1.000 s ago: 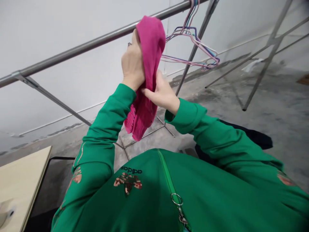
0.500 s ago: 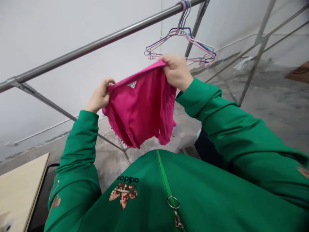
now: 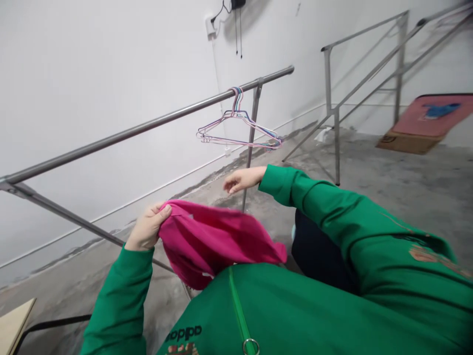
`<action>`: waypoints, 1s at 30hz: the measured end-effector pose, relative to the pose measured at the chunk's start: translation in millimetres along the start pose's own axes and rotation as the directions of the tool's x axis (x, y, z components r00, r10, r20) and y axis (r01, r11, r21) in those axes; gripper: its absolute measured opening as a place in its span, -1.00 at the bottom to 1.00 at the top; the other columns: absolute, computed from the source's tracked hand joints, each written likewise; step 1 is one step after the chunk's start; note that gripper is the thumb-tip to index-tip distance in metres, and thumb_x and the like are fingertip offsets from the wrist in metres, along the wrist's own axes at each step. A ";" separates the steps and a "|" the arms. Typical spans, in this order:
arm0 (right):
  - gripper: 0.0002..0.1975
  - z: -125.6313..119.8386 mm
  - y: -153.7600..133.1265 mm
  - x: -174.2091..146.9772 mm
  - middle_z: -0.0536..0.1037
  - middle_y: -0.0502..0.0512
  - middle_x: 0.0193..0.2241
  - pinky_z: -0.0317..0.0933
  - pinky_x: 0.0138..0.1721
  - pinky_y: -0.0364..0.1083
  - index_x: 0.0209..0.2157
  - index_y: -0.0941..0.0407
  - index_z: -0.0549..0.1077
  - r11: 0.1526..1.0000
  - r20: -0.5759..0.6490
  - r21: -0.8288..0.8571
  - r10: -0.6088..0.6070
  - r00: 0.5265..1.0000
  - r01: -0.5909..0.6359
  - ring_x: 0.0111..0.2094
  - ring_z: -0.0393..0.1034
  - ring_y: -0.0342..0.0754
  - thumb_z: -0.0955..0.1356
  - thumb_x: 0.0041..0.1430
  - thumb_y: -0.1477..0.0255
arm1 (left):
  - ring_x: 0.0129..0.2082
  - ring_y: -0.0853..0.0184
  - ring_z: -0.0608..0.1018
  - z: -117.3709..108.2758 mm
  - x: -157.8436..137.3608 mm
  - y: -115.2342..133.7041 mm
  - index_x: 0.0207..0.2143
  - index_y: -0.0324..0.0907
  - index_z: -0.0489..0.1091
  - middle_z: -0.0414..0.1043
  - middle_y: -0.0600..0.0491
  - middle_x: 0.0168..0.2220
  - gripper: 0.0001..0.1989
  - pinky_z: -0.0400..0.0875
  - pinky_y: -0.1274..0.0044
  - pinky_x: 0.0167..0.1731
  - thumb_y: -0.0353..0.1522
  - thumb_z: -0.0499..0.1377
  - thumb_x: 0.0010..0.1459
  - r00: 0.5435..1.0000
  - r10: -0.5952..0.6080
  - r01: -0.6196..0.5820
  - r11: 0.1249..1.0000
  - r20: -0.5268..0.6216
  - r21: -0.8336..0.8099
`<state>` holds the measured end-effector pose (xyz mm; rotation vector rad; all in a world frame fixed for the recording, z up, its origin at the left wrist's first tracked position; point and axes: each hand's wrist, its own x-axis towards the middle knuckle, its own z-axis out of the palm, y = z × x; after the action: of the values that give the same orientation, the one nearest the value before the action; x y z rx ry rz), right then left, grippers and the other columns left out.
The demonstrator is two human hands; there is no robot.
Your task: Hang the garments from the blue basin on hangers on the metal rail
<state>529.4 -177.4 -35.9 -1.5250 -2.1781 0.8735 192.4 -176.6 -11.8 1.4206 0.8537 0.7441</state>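
Observation:
A bright pink garment (image 3: 218, 236) hangs in loose folds in front of my green jacket; its exact kind is hard to make out. My left hand (image 3: 150, 224) pinches it by its upper left corner, thumb on top. Away from the cloth, above its right part, my right hand (image 3: 242, 181) is held out with loosely bent fingers and nothing in it. Beyond that hand, several thin wire hangers (image 3: 238, 129) in pink, purple and blue hang bunched together on the metal rail (image 3: 158, 125).
At the right stands another metal rack (image 3: 336, 133). A pink board (image 3: 424, 116) with a blue item on it is by a cardboard box (image 3: 408, 142). A pale wooden top (image 3: 15, 323) shows at lower left. A cable and plug (image 3: 211, 27) are on the wall.
My right hand has let go of the garment and is now apart from it. The garment, still in my left hand, has dropped lower and sags on its right. The view has shifted.

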 end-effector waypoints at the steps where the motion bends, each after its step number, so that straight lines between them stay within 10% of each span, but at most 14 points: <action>1: -0.75 -13.0 6.2 -2.2 0.57 0.08 -0.37 0.24 -0.28 -0.20 -0.19 0.21 0.49 0.992 -0.116 -0.111 0.049 0.992 -0.062 -0.34 0.42 -0.13 0.40 0.07 0.40 | -0.57 0.39 0.46 9.0 -2.9 4.7 -0.47 -0.22 0.47 0.46 0.06 -0.57 -0.55 0.32 0.59 -0.56 -0.07 0.44 -0.27 1.000 -0.002 0.002 1.000 0.019 0.000; 4: -0.63 -59.0 28.9 -4.9 0.54 0.27 -0.17 0.24 -0.13 -0.06 -0.05 0.22 0.42 0.863 -0.651 -0.319 0.100 0.752 -0.391 -0.14 0.41 0.06 0.35 0.19 0.29 | -0.59 0.43 0.42 30.9 -7.1 15.3 -0.50 -0.22 0.47 0.45 0.07 -0.57 -0.57 0.29 0.62 -0.59 -0.07 0.44 -0.24 0.997 -0.009 0.009 1.000 0.072 0.004; 6: -0.56 -87.7 48.1 -3.2 0.44 0.40 -0.03 0.21 -0.05 0.02 0.01 0.27 0.36 0.768 -0.799 -0.335 0.076 0.596 -0.546 -0.03 0.34 0.17 0.33 0.20 0.26 | -0.59 0.45 0.41 40.6 -8.9 19.8 -0.51 -0.22 0.46 0.45 0.08 -0.56 -0.61 0.29 0.63 -0.58 -0.09 0.43 -0.20 0.999 0.003 -0.003 1.000 0.054 -0.004; 8: -0.53 -109.2 67.5 0.8 0.38 0.48 0.01 0.18 -0.05 0.06 0.02 0.32 0.33 0.708 -0.829 -0.338 0.088 0.552 -0.620 0.01 0.29 0.22 0.32 0.19 0.27 | -0.58 0.44 0.43 47.0 -10.9 23.7 -0.50 -0.21 0.47 0.45 0.09 -0.56 -0.64 0.31 0.63 -0.56 -0.11 0.42 -0.17 1.000 0.002 -0.002 1.000 0.018 0.001; 22: -0.63 -142.8 117.7 20.1 0.41 0.50 -0.13 0.09 -0.20 -0.01 -0.07 0.38 0.36 0.560 -0.696 -0.596 -0.004 0.718 -0.575 -0.12 0.34 0.16 0.05 0.27 0.57 | -0.59 0.48 0.42 47.7 3.4 35.9 -0.51 -0.26 0.45 0.43 0.09 -0.58 -0.58 0.29 0.68 -0.58 -0.09 0.42 -0.18 0.984 -0.015 0.033 0.995 -0.178 0.099; 30: -0.59 -145.7 101.4 14.8 0.48 0.45 -0.20 0.07 -0.35 -0.07 -0.05 0.36 0.33 0.625 -0.691 -0.603 -0.101 0.715 -0.495 -0.28 0.41 0.12 0.02 0.34 0.42 | -0.56 0.47 0.44 38.0 43.5 36.6 -0.52 -0.27 0.47 0.48 0.07 -0.57 -0.48 0.33 0.68 -0.52 -0.05 0.48 -0.41 0.972 -0.039 0.067 0.991 -0.232 0.114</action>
<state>683.1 -97.9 6.3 -2.0524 -1.8255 -0.6778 249.5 -158.1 20.9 1.4307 1.1280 0.8380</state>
